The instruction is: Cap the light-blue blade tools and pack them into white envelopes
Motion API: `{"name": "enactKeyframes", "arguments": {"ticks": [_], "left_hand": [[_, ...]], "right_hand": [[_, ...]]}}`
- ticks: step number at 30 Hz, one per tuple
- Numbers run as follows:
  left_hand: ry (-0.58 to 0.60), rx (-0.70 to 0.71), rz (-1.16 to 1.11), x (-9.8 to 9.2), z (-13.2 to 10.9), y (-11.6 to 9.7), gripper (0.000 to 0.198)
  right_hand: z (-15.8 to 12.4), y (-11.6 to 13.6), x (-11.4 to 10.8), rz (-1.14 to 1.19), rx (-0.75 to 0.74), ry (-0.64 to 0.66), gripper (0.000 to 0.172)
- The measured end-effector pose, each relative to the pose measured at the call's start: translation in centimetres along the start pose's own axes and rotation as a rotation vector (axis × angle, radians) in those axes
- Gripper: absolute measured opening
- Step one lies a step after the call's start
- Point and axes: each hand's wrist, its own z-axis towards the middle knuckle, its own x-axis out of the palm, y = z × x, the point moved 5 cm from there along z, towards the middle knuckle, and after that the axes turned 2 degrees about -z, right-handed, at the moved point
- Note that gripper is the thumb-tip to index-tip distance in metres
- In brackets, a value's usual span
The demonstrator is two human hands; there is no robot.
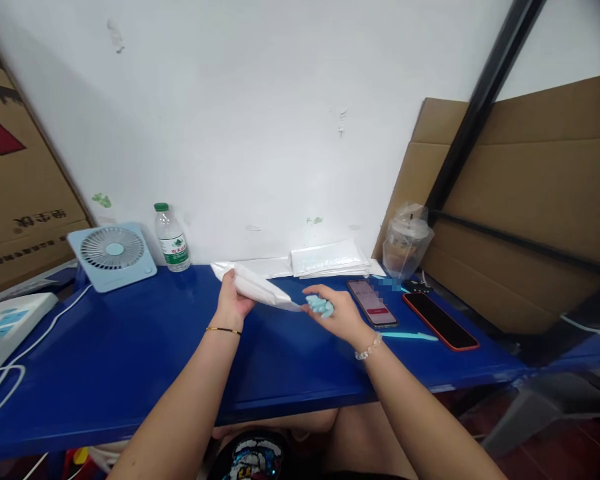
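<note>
Above the blue table (145, 353), my left hand (233, 303) is closed on one end of a white plastic packet (257, 287), thumb on top. The packet is long and slim, tilting down toward its clear right end. My right hand (337, 315) is closed around a light blue, lumpy bunch (320, 305), whose exact kind I cannot make out. Its fingertips are at the packet's clear end; whether they pinch it is unclear. Near my right wrist lies a thin light blue strip (410, 335).
A stack of white packets (330, 259) lies against the wall. On the right are a lit phone (373, 303), an orange-edged phone (440, 321) and a bagged drink cup (407, 243). A small fan (114, 257) and a water bottle (172, 240) stand on the left.
</note>
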Motion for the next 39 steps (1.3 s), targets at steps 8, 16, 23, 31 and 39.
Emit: {"name": "enactKeyframes", "arguments": {"ticks": [8,16,23,31,39], "left_hand": [[0.107,-0.200,-0.185,-1.2,0.3,1.6,0.030],[0.187,-0.305,-0.137,-0.2,-1.4,3.1,0.030],[0.171,-0.234,-0.170,-0.7,-1.5,2.2,0.023],[0.187,-0.221,-0.221,-0.7,-1.5,1.3,0.025],[0.225,-0.224,-0.274,-0.7,-1.8,0.7,0.029]], "right_hand": [[-5.9,-7.6,-11.8,-0.570,0.345,0.208,0.021],[-10.3,-12.7,-10.4,-0.865,0.368,0.614,0.033],[-9.5,-11.1,-7.3,-0.889,0.139,0.722,0.025],[-6.8,-3.9,-2.8,-0.594,-0.120,0.694,0.017],[-3.0,-4.2,-0.9,-0.250,0.030,0.497,0.005]]}}
